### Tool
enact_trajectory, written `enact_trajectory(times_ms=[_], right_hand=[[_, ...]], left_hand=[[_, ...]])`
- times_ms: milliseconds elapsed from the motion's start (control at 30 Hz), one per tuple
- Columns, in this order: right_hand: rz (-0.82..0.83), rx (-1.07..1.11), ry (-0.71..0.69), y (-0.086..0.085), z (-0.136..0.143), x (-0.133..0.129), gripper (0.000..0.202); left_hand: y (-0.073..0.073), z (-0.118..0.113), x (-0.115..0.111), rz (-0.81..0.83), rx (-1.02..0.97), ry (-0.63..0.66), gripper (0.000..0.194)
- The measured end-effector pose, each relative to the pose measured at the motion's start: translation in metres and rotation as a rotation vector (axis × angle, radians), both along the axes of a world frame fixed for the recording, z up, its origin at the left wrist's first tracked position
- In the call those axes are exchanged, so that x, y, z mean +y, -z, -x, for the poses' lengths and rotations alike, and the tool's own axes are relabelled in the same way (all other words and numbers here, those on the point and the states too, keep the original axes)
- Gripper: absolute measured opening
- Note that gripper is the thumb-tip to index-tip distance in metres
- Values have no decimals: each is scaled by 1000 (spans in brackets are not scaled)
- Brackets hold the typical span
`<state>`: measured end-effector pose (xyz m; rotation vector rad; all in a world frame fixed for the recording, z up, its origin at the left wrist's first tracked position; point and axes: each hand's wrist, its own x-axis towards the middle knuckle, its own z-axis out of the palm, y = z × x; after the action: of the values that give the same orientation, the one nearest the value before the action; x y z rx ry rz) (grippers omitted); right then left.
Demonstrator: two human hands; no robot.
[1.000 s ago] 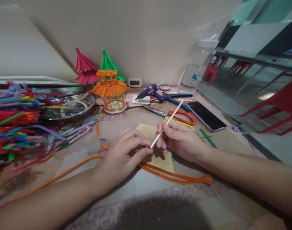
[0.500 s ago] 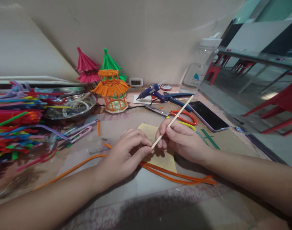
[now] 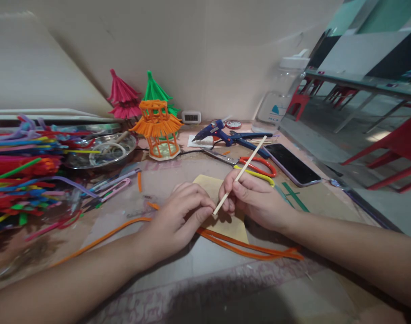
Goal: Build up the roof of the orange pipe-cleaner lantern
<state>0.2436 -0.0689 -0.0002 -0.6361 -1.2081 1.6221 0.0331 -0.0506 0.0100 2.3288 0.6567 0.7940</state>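
- Pinching the low end of a thin stick (image 3: 239,174), the left hand (image 3: 178,216) has its fingers curled shut around the tip, where an orange cleaner (image 3: 246,246) seems to meet it; the joint itself is hidden under the fingertips.
- The right hand (image 3: 249,198) has its grip closed on the stick's middle, thumb against forefinger, with the upper end slanting up and away over the bench (image 3: 198,265).
- Judged risk: the stick is slender, and two hands pressing close together could bend or snap it.
- Judged risk: the cleaner's loose lengths trail under both wrists, so a forearm dragging on them could tug the end free of the left fingertips.
- Both hands rest over a tan card (image 3: 225,225); it could slide on the bench if leaned on.
- Just beyond, the stick's far tip hangs above the scissors (image 3: 256,166) and near a phone (image 3: 291,164); a wide swing could knock either.
- Farther back lies a glue gun (image 3: 222,132), its cord running toward an orange pagoda (image 3: 157,128); a hot nozzle would be a burn hazard, though I cannot tell whether it is on.
- At far left a pile of coloured cleaners (image 3: 23,175) sits well apart.
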Motion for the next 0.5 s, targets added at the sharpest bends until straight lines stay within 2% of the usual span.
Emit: enact_trajectory(times_ms=[133, 333, 400, 500], right_hand=[[-21, -47, 57, 1, 0, 0, 25], [-48, -259, 198, -7, 1, 1, 29], [-159, -399, 269, -11, -5, 5, 25], [-422, -739, 331, -15, -16, 10, 17]], left_hand=[[0, -1, -1, -5, 12, -24, 15], [2, -3, 0, -58, 62, -71, 10], [3, -2, 1, -99, 131, -109, 7], [7, -1, 5, -166, 256, -151, 7]])
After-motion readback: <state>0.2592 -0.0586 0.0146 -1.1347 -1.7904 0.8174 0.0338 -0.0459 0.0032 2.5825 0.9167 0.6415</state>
